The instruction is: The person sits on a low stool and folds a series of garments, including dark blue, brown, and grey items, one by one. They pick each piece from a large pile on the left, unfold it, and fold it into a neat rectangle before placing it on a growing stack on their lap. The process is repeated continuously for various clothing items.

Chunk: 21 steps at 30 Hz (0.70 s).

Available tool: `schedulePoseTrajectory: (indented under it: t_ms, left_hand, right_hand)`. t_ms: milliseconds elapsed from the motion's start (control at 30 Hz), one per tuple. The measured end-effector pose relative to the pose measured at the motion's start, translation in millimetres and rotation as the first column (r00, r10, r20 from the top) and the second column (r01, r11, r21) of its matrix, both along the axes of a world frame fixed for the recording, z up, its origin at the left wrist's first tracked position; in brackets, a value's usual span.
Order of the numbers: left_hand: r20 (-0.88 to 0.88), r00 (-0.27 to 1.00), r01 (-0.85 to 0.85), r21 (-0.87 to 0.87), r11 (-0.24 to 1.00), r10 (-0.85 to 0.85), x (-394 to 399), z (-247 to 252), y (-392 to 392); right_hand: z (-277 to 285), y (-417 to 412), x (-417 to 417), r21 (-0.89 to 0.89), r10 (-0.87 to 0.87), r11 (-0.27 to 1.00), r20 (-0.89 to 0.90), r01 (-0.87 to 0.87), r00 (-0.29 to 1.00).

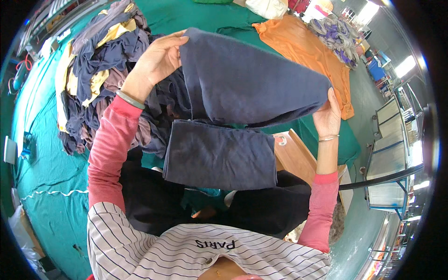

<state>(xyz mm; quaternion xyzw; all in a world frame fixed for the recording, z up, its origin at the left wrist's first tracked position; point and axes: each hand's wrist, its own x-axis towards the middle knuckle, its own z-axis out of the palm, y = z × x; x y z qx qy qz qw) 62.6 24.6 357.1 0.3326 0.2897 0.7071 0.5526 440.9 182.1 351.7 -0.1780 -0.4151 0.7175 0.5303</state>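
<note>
Between my two hands a dark blue-grey cloth [245,77] is stretched out, with a fold along its top edge. My left hand [162,56] pinches its upper left corner between thumb and fingers. At the cloth's right end, my right hand [328,112] grips the edge, its fingers partly hidden behind the fabric. Below the raised cloth, a folded stack of similar dark blue-grey cloth [220,155] rests across my lap. The raised cloth hangs just above the stack's far edge; whether they touch there I cannot tell.
A big heap of navy, mauve and yellow fabric [101,70] lies at the left on a green sheet [49,175]. Orange cloth [297,45] spreads at the upper right beside a grey and purple bundle [332,36]. A wooden board [297,154] sits near my right forearm; wheeled carts [388,161] stand farther right.
</note>
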Motion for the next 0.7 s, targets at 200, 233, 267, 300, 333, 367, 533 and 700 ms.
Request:
schedulePoseTrajectory:
  t_ms: [200, 233, 267, 300, 333, 367, 533, 700]
  left_hand:
    - [-0.324, 0.9, -0.281, 0.084, 0.956, 0.293, -3.2, -12.2, 12.2]
    - [-0.326, 0.889, -0.314, 0.075, 0.946, 0.321, 2.8, -10.9, 12.9]
    - [-0.344, 0.895, -0.265, 0.107, 0.958, 0.286, 6.8, -8.6, 10.3]
    - [-0.368, 0.89, -0.231, 0.15, 0.961, 0.271, 9.1, -2.6, 5.0]
    - [-0.392, 0.884, -0.196, 0.187, 0.963, 0.256, 9.9, 2.1, -0.1]
    - [-0.417, 0.876, -0.159, 0.223, 0.962, 0.242, 10.9, 8.2, -7.0]
    - [-0.654, 0.729, 0.004, 0.295, 0.955, 0.199, 37.8, 25.3, -96.2]
    - [-0.649, 0.566, 0.689, 0.034, 0.724, -0.508, 55.6, -1.4, -124.5]
  right_hand:
    - [-18.3, 24.3, 11.5, 0.211, -0.315, 0.94, 0.238, 0.268, 0.919]
    - [-19.3, 26.0, 12.1, 0.199, -0.389, 0.917, 0.266, 0.344, 0.882]
    - [-17.8, 27.7, 14.0, 0.149, -0.449, 0.893, 0.273, 0.424, 0.85]
    - [-12.2, 26.6, 15.6, 0.134, -0.385, 0.922, 0.214, 0.363, 0.898]
    - [-5.9, 23.3, 19.7, 0.12, -0.316, 0.947, 0.154, 0.299, 0.936]
    - [-3.8, 21.8, 25.0, 0.109, -0.243, 0.966, 0.092, 0.233, 0.966]
    - [-2.0, -27.1, 93.5, 0.272, -0.013, 0.962, 0.097, -0.014, 0.995]
    - [-26.5, -69.4, 121.1, 0.233, 0.356, 0.837, 0.456, -0.495, 0.816]
